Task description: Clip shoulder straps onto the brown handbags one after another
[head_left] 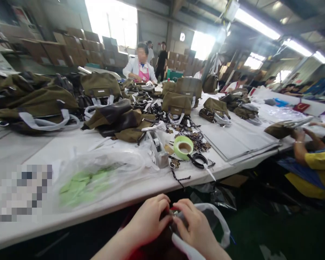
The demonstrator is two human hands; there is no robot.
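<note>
We see the left hand (148,216) and right hand (195,222) with fingers bent and tips nearly meeting, both pinching a small metal fitting (175,212) on a dark bag (165,241), which lies before the desk (141,186), below its edge; a white-wrapped handle (222,220) arches beside the right hand. On the desk we note a tape dispenser (159,155), a green tape roll (176,147), a coiled black strap (197,167) and, farther back, olive bags (176,103).
</note>
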